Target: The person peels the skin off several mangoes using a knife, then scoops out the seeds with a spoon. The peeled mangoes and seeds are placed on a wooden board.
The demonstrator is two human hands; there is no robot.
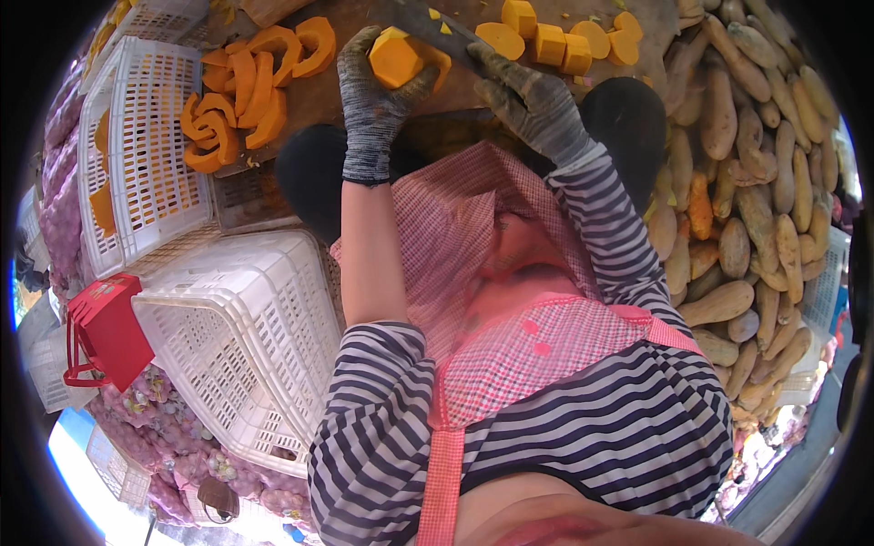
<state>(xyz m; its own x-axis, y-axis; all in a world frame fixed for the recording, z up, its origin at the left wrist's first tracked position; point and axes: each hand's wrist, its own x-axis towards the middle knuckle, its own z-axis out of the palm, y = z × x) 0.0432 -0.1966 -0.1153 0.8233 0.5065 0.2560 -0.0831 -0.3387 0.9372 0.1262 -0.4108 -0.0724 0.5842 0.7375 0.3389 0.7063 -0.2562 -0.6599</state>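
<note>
My left hand (374, 92), in a grey knit glove, grips a peeled orange squash piece (395, 60) with its cut face turned up. My right hand (536, 109), gloved too, is closed around the handle end of a broad knife (437, 31). The blade slants over the squash piece, and a thinner orange part (438, 63) shows beneath it. I cannot tell whether that part is fully cut off. Both hands are above a wooden board (328, 102). Peeled squash chunks (550, 44) lie right of the knife; curved, hollow squash pieces (256, 75) lie to the left.
Whole unpeeled squashes (737, 170) form a large heap on the right. White plastic crates (164, 150) stand at left, one with orange pieces inside; another crate (273, 327) lies tipped near my left arm. A red bag (113, 331) and purple net sacks (184, 437) are beyond.
</note>
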